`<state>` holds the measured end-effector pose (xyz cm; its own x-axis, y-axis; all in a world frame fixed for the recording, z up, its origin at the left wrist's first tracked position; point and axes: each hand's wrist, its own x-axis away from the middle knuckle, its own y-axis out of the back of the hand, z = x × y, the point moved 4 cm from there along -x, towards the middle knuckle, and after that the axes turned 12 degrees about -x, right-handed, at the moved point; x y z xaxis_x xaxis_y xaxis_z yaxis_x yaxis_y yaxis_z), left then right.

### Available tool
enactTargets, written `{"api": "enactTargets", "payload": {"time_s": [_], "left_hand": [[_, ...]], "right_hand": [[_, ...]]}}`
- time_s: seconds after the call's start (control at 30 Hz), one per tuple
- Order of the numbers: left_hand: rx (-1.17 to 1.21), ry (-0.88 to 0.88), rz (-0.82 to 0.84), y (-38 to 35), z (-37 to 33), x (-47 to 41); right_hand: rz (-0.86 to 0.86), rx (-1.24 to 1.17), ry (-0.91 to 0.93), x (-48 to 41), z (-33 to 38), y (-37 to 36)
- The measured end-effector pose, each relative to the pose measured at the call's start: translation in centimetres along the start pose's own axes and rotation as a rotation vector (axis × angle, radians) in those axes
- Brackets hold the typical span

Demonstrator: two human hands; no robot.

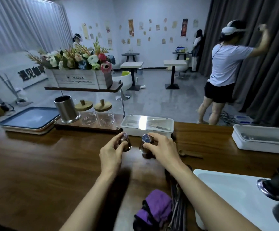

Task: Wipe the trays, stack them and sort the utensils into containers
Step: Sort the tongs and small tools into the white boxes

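My left hand [113, 151] grips a small dark shaker jar [125, 142] with a metal cap, standing on the wooden counter. My right hand [162, 148] grips a second dark shaker jar [145, 147] just beside it. Both stand in front of a white lidded utensil box [147, 125]. A stack of trays with a blue one on top [29, 120] lies at the far left. A purple cloth [155, 209] lies near me beside a bundle of dark chopsticks [178, 204]. A wooden spoon [190, 155] lies to the right of my right hand.
A steel cylinder holder [67, 109] and two glass jars with wooden lids [94, 112] stand on a wooden rack under a flower box [78, 79]. An open white box [262, 139] sits far right; a white tray [235, 190] holds another shaker [268, 189]. A person [225, 67] stands beyond.
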<state>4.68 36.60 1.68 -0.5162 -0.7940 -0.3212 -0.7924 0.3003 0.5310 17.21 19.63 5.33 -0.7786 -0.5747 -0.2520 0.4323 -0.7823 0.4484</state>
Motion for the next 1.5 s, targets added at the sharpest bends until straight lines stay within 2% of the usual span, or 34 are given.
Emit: {"api": "enactTargets", "payload": {"time_s": [0.33, 0.5, 0.77, 1.0, 1.2, 1.37, 1.5], "left_hand": [[0.194, -0.242, 0.269, -7.3, -8.0, 5.8], [0.25, -0.28, 0.415, -10.7, -11.7, 9.5], [0.184, -0.413, 0.599, -16.0, -16.9, 14.7], [0.159, -0.448, 0.727, -18.5, -17.9, 17.1], [0.088, -0.63, 0.837, -19.3, -19.0, 16.4], [0.069, -0.779, 0.867, -19.5, -19.3, 15.5], [0.072, -0.807, 0.866, -19.7, -18.9, 15.0]], "right_hand": [[-0.237, 0.093, -0.094, 9.7, -1.4, 11.2], [-0.317, 0.087, -0.215, 15.0, -3.6, 15.3], [-0.403, 0.253, -0.295, 20.8, -5.5, 20.1], [-0.426, 0.27, -0.245, 23.6, -6.4, 20.1], [-0.495, 0.334, -0.305, 23.3, -5.5, 19.5], [-0.567, 0.427, -0.365, 23.1, -4.3, 18.1], [-0.617, 0.452, -0.409, 23.1, -4.0, 17.3]]}}
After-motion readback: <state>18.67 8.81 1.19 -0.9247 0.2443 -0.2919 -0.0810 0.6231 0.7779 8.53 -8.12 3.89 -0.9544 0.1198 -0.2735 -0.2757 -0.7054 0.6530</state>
